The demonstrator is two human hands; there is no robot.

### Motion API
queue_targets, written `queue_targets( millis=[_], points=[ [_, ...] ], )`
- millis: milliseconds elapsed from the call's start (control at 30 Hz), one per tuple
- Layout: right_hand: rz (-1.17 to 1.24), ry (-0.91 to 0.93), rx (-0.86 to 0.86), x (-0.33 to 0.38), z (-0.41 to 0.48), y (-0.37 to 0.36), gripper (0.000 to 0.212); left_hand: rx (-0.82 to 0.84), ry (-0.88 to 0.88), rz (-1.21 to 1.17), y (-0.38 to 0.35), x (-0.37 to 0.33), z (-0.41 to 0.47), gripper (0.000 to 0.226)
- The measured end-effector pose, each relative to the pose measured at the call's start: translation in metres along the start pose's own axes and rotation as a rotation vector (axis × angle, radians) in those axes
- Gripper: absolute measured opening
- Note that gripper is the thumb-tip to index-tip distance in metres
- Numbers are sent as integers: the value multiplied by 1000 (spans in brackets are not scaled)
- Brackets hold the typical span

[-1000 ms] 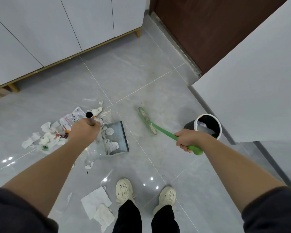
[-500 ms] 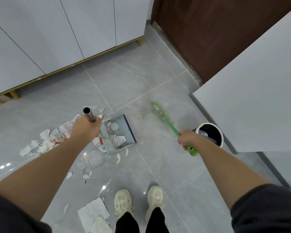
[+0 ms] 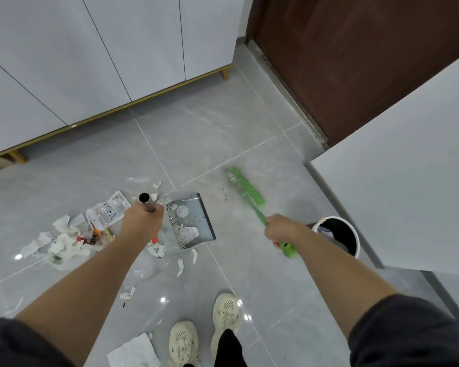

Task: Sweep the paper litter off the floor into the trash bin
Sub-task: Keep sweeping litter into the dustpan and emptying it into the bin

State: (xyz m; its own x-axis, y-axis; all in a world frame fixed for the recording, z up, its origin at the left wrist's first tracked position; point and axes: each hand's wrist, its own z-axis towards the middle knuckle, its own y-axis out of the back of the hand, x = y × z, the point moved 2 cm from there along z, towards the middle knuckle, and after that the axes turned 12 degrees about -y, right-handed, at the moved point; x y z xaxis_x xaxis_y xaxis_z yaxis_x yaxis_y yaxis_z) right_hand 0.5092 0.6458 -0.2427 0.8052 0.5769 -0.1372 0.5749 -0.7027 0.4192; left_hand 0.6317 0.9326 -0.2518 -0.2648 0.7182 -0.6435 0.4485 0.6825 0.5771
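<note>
My left hand (image 3: pixel 141 226) is clenched on the dustpan (image 3: pixel 190 221) pole, right hand (image 3: pixel 280 230) clenched on the green broom (image 3: pixel 245 190). Litter pile (image 3: pixel 69 238) lies left of the pan, broom head far right (wrong side); trash bin (image 3: pixel 338 234) beside my right wrist.

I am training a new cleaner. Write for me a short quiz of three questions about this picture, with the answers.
1. True or false: the left hand holds the metal tube handle of the grey dustpan.
2. Which tool is in the grip of the right hand? A) a wooden mop B) the green plastic broom C) a white cloth
3. On which side of the person stands the round white-rimmed trash bin?

Key: 1 true. 2 B. 3 On the right, beside the white wall; most of the paper litter lies on the left.
</note>
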Motion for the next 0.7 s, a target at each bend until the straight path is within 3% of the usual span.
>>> queue_targets(
  millis=[100,200,300,400,567,633,700],
  points=[
    [-100,63,142,10,-12,-2,42,6,34,3,-1,11,11,40],
    [171,73,330,-7,-20,27,49,8,33,35,3,1,10,37],
    [343,1,400,-40,-33,64,53,19,-17,69,2,-18,2,35],
    [330,31,310,-65,-37,81,57,36,-97,112,-5,-32,-3,37],
    [237,-30,79,-103,-3,76,43,109,-173,163,-18,-47,-9,42],
    [173,-98,17,-117,12,69,27,141,-168,125,-25,-51,-12,36],
    [134,-163,-26,-133,30,60,25,179,-178,122,-36,-58,-19,27]
  ],
)
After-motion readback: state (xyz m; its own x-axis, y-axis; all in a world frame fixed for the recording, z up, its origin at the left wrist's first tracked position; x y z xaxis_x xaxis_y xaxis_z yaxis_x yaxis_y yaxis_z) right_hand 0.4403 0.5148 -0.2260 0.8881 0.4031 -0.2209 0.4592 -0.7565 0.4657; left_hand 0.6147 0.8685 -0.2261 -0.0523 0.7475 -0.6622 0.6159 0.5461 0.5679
